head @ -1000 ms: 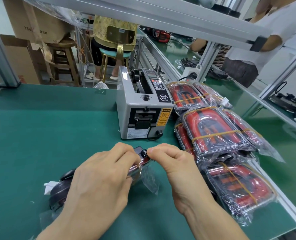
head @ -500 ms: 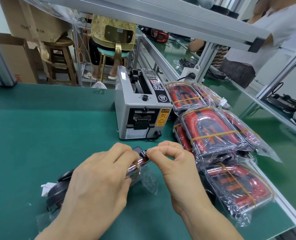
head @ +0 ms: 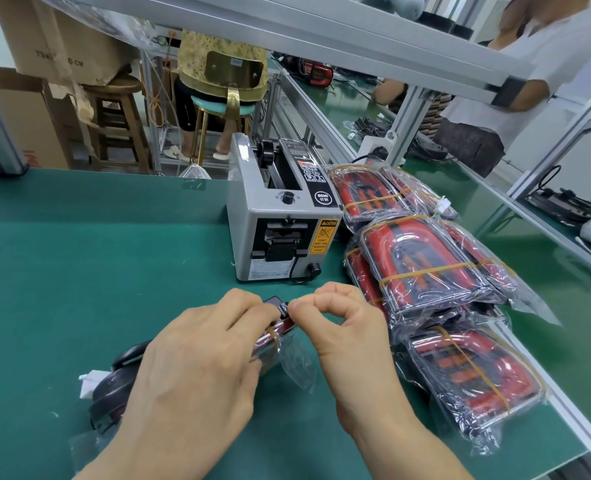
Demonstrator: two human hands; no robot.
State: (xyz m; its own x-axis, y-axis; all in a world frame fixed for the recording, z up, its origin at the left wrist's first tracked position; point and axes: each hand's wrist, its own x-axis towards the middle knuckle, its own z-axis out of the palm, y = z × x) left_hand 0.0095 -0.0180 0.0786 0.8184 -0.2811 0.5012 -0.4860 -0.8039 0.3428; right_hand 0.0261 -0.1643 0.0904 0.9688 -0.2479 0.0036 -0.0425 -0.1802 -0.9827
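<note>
Two tight grips, left hand [head: 190, 368] and right hand [head: 349, 327], on glossy red-black lamp [head: 280, 328] in banded clear bag [head: 297, 368].

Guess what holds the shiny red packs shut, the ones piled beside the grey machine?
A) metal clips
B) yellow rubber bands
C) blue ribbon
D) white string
B: yellow rubber bands stretch across each bagged red pack stacked to the right of the grey machine.
</note>
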